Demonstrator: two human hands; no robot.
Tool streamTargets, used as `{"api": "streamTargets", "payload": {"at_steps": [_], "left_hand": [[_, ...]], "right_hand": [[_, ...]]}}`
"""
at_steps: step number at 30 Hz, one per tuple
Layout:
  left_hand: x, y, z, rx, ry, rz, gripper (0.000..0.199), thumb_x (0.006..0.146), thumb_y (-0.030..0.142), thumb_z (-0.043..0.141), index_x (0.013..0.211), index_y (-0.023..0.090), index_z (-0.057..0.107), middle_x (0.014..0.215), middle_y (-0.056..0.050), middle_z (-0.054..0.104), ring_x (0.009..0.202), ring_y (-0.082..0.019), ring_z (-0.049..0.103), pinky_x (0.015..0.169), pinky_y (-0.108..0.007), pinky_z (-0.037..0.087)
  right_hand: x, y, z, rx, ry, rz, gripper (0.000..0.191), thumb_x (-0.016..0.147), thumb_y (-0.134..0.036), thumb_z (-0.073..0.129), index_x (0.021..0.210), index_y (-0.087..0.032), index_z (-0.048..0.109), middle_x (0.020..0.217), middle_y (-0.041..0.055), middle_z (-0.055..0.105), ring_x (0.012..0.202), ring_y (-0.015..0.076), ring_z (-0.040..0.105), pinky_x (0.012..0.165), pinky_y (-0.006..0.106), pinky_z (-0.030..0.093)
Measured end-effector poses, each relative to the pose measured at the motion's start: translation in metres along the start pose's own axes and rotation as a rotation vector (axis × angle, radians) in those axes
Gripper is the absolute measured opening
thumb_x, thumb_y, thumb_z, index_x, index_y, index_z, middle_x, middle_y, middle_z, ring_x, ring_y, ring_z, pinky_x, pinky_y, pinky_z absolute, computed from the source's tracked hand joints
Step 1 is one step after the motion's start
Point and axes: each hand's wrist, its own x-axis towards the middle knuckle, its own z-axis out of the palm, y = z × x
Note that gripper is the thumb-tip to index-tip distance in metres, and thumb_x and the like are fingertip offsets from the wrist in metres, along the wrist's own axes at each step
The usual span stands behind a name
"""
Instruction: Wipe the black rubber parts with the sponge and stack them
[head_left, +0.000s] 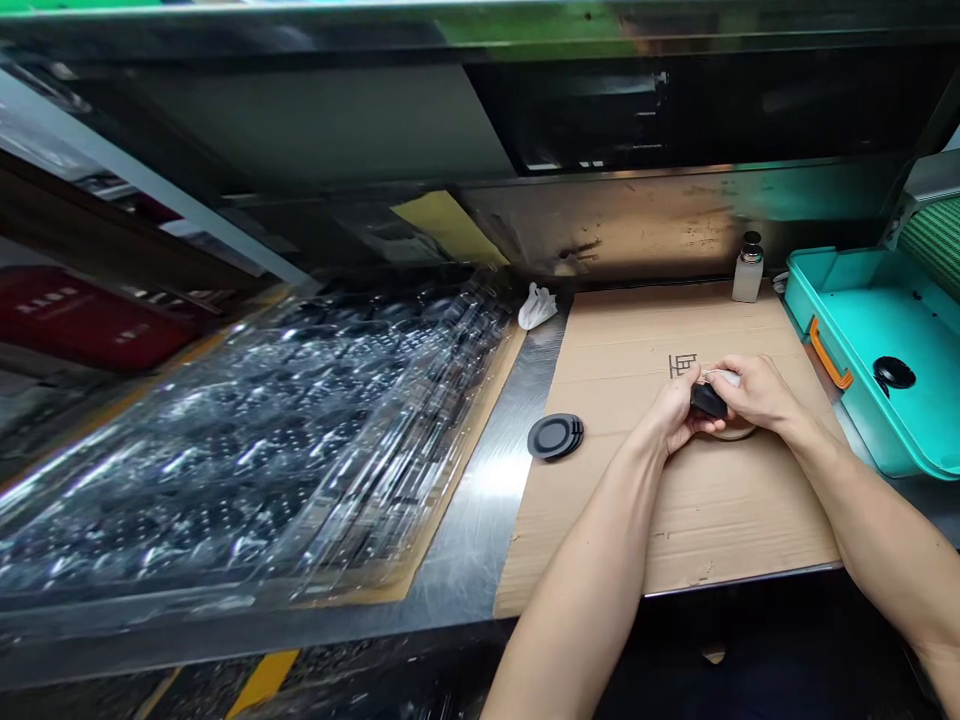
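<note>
My left hand point(677, 408) is closed around a small black part point(709, 400) above the cardboard sheet. Its exact kind cannot be made out. My right hand point(757, 390) meets it from the other side, thumb and fingers pinching a white piece point(724, 378) that looks like cloth against the black part. Just below the hands, the pale rim of a round object point(735, 433) shows, mostly covered by the fingers. Left of my hands, a few flat black discs point(555, 437) lie stacked on the cardboard point(615, 350).
Clear plastic trays point(247, 430) holding dark parts fill the left of the metal bench point(480, 510). A crumpled white cloth point(538, 307) lies behind. A pump bottle point(748, 270) stands at the back. At right, a teal bin point(862, 425) holds a black round part point(895, 373).
</note>
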Motion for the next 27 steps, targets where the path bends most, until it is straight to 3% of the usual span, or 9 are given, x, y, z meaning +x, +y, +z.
{"api": "streamTargets", "payload": {"at_steps": [4,9,11,13,15,18,21,24,27], "left_hand": [[-0.001,0.003,-0.003,-0.052,-0.023,-0.006,0.068,0.106,0.051,0.021,0.098,0.003,0.069,0.064,-0.015,0.071,0.043,-0.016,0.064,0.035,-0.02,0.047],[-0.003,0.003,-0.007,-0.012,-0.061,0.023,0.069,0.105,0.057,0.025,0.103,0.005,0.07,0.068,-0.014,0.072,0.048,-0.017,0.066,0.039,-0.022,0.049],[-0.004,0.002,-0.007,0.0,-0.031,0.102,0.066,0.103,0.061,0.032,0.11,0.006,0.069,0.074,-0.013,0.073,0.053,-0.017,0.067,0.046,-0.024,0.054],[-0.004,0.001,-0.008,0.024,0.046,0.275,0.064,0.097,0.066,0.046,0.121,0.01,0.066,0.087,-0.012,0.073,0.064,-0.017,0.07,0.057,-0.028,0.059],[-0.003,-0.001,-0.009,0.134,0.174,0.52,0.067,0.088,0.064,0.066,0.135,0.017,0.06,0.104,-0.01,0.071,0.078,-0.016,0.071,0.07,-0.03,0.06],[0.001,-0.006,-0.013,0.527,0.419,0.906,0.093,0.07,0.052,0.089,0.149,0.027,0.048,0.119,-0.008,0.068,0.101,-0.02,0.067,0.088,-0.033,0.056],[0.004,-0.009,-0.017,0.906,0.593,1.216,0.11,0.064,0.049,0.093,0.156,0.031,0.037,0.118,-0.008,0.069,0.111,-0.024,0.061,0.1,-0.039,0.05],[0.003,-0.011,-0.019,1.027,0.658,1.367,0.115,0.069,0.052,0.088,0.161,0.029,0.023,0.117,-0.009,0.07,0.109,-0.025,0.06,0.101,-0.04,0.048],[0.002,-0.01,-0.019,1.038,0.698,1.38,0.116,0.072,0.054,0.085,0.162,0.029,0.017,0.116,-0.009,0.069,0.108,-0.025,0.059,0.099,-0.04,0.048]], "right_hand": [[0.0,0.001,-0.002,0.099,0.196,0.06,0.026,0.092,-0.038,0.059,0.094,-0.019,0.077,0.08,0.0033,0.076,0.071,0.0166,0.066,0.067,0.025,0.044],[0.001,0.004,-0.001,0.089,0.08,0.014,0.026,0.093,-0.037,0.058,0.096,-0.021,0.078,0.087,0.003,0.077,0.078,0.0175,0.069,0.071,0.025,0.045],[0.002,0.011,-0.004,-0.028,0.166,0.094,0.028,0.094,-0.037,0.056,0.099,-0.021,0.078,0.094,0.0052,0.078,0.084,0.0201,0.07,0.074,0.027,0.045],[0.003,0.02,-0.01,-0.15,0.259,0.213,0.032,0.096,-0.04,0.053,0.103,-0.021,0.078,0.099,0.0078,0.078,0.09,0.0235,0.069,0.076,0.03,0.045],[0.003,0.028,-0.013,-0.261,0.256,0.292,0.034,0.099,-0.04,0.049,0.106,-0.021,0.077,0.102,0.0096,0.077,0.095,0.0265,0.068,0.079,0.034,0.045],[0.001,0.033,-0.011,-0.448,0.207,0.306,0.033,0.097,-0.036,0.051,0.115,-0.021,0.074,0.116,0.0136,0.072,0.113,0.0338,0.059,0.091,0.042,0.043],[-0.002,0.029,-0.005,-0.549,0.256,0.24,0.041,0.094,-0.038,0.056,0.129,-0.02,0.068,0.139,0.0163,0.059,0.129,0.0396,0.045,0.1,0.051,0.039],[-0.002,0.02,-0.004,-0.488,0.289,0.148,0.038,0.096,-0.041,0.054,0.125,-0.021,0.069,0.134,0.0147,0.063,0.123,0.0352,0.05,0.099,0.047,0.04],[-0.001,0.012,-0.007,-0.372,0.197,0.093,0.03,0.097,-0.041,0.052,0.107,-0.022,0.073,0.111,0.0097,0.071,0.103,0.0268,0.062,0.088,0.037,0.043]]}}
